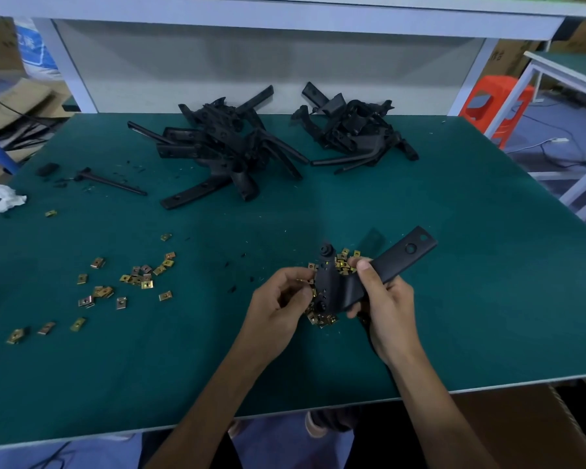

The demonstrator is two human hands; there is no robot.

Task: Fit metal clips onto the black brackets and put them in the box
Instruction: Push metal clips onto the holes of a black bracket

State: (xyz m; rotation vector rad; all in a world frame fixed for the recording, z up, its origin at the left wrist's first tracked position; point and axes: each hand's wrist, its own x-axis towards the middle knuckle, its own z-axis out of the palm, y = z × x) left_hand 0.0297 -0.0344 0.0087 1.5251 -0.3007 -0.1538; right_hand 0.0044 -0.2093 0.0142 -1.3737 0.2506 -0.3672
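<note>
A black bracket [369, 275] is being held up just above the green counter [454, 316], near the front edge. It is being gripped by the right hand [389, 309], with the fingers [354, 311] curled round its bent middle and the thumb pressed on top. The long flat end of the bracket, with its round holes, is being pointed up and away to the right.

The left hand [278, 302] is being kept at the left edge of the bracket. Its fingers are curled in tight, and a small gold clip [313, 292] is being pinched there, right against the black part.

A little heap of clips [323, 319] is being left on the counter under both hands, and some of it is being hidden by the bracket. More loose clips [136, 279] are being left spread out on the left side of the counter, well apart from the hands.

Two piles of brackets are being kept at the back of the counter: a big left pile [224, 147] and a smaller right pile [352, 130]. One long black piece [112, 181] is being left alone beside the left pile.

A brown box [521, 428] is being kept below the counter's front edge, on the right. What is in it cannot be seen.
</note>
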